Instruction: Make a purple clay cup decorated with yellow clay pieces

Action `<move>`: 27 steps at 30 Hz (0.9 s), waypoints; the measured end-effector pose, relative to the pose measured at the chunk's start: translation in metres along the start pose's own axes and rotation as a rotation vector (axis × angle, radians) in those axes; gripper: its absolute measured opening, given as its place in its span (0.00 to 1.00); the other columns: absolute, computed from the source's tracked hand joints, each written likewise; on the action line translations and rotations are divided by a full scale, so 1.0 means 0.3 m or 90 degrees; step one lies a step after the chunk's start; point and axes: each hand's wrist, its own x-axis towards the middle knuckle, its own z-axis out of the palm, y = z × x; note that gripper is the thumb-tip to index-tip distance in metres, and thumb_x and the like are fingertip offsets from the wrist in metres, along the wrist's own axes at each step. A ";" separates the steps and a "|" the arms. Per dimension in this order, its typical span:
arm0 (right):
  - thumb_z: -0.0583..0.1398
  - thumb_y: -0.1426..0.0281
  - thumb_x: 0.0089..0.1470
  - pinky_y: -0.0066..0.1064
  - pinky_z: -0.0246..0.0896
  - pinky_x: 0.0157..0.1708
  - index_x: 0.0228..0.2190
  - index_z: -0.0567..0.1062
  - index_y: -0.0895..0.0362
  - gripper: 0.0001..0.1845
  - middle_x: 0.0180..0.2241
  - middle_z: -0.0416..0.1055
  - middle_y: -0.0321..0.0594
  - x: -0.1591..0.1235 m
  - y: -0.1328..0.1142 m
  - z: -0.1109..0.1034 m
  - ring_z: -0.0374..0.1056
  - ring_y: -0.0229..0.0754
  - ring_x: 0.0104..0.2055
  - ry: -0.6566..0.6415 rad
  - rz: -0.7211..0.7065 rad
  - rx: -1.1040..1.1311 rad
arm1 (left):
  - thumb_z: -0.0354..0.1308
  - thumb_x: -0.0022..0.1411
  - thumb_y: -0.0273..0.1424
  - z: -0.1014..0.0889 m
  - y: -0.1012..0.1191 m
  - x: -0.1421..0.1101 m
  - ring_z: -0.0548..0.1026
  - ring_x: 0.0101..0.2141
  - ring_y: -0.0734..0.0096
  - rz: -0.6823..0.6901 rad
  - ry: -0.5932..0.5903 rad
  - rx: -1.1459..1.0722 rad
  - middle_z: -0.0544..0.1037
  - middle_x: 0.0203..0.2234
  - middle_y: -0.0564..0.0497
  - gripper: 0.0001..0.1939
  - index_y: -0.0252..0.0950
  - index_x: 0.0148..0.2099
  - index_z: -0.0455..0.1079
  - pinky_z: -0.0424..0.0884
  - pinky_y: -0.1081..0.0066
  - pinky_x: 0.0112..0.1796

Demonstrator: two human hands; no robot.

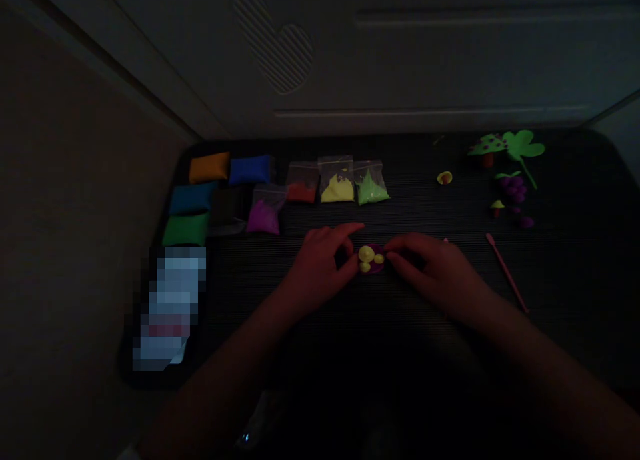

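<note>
Held the disc (pixel 376 268), nearly round, flat with yellow blobs (pixel 366 254) upward, between spread left fingers (pixel 350 267) and right fingers (pixel 403 244) pinching its rim. Worked over a dark, ribbed tabletop (pixel 420 210) beside a heart-marked panel (pixel 440 57) in a dim room.

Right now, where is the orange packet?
In the head view, the orange packet is back left, left of the blue packet, just beyond the teal packet.

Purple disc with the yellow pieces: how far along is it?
Looking done: the green flower and grape-like cluster, lying to the right. In hand: the purple disc, three yellow pieces on it, between left hand and right hand. Left: perhaps its bare purple patch, though nothing shows how many pieces it needs.
</note>
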 end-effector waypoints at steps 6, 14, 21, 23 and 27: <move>0.54 0.69 0.55 0.34 0.60 0.41 0.39 0.72 0.53 0.10 0.39 0.72 0.38 0.000 0.007 0.012 0.67 0.41 0.41 0.001 -0.041 -0.008 | 0.54 0.57 0.30 0.006 -0.005 0.003 0.68 0.37 0.66 -0.006 0.008 -0.008 0.73 0.30 0.54 0.21 0.40 0.54 0.61 0.58 0.65 0.42; 0.54 0.70 0.55 0.30 0.59 0.39 0.39 0.72 0.53 0.11 0.36 0.72 0.37 -0.005 -0.004 0.020 0.67 0.38 0.38 0.008 -0.082 -0.018 | 0.54 0.57 0.32 0.008 -0.011 0.004 0.68 0.39 0.65 0.002 0.014 -0.012 0.74 0.34 0.53 0.20 0.40 0.53 0.62 0.59 0.64 0.42; 0.54 0.71 0.54 0.31 0.58 0.39 0.39 0.73 0.54 0.11 0.36 0.72 0.37 -0.004 -0.002 0.022 0.67 0.38 0.38 -0.009 -0.081 -0.023 | 0.55 0.57 0.31 0.009 -0.009 0.008 0.68 0.39 0.65 -0.007 0.025 -0.015 0.75 0.33 0.54 0.19 0.39 0.52 0.63 0.58 0.64 0.42; 0.54 0.71 0.54 0.31 0.58 0.39 0.39 0.73 0.54 0.11 0.36 0.72 0.37 -0.003 0.000 0.023 0.67 0.38 0.38 -0.008 -0.080 -0.028 | 0.55 0.56 0.31 0.012 -0.008 0.010 0.69 0.38 0.66 -0.005 0.027 -0.010 0.75 0.32 0.54 0.19 0.39 0.51 0.63 0.58 0.65 0.42; 0.54 0.70 0.54 0.30 0.58 0.39 0.38 0.73 0.54 0.11 0.36 0.73 0.36 -0.004 -0.001 0.024 0.68 0.38 0.38 -0.006 -0.068 -0.048 | 0.56 0.55 0.29 0.020 -0.008 0.012 0.69 0.38 0.66 -0.007 0.044 -0.001 0.76 0.30 0.55 0.18 0.39 0.50 0.65 0.58 0.65 0.42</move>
